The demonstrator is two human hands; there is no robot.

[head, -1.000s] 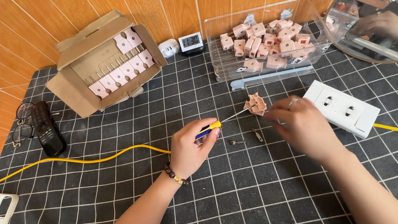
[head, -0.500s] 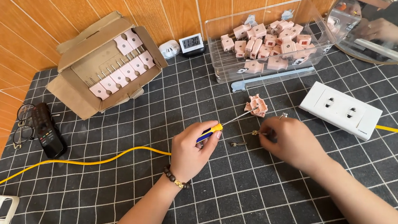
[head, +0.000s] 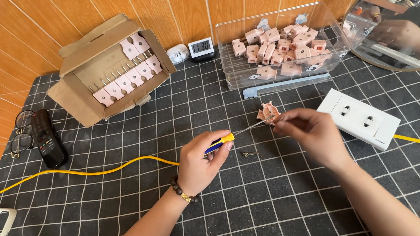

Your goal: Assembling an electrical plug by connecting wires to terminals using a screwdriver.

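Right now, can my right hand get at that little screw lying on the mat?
Probably yes. The screw lies bare on the black grid mat, just below the right hand, with nothing over it; the fingers pinch the screwdriver shaft, though.

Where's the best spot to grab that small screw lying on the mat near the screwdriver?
Pinch the screw across its thin shank from straight above. It lies flat and alone on the mat, just below the screwdriver, probably too small to take by its ends.

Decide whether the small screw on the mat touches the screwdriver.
Apart: the head view shows bare mat between the small screw and the screwdriver held above it.
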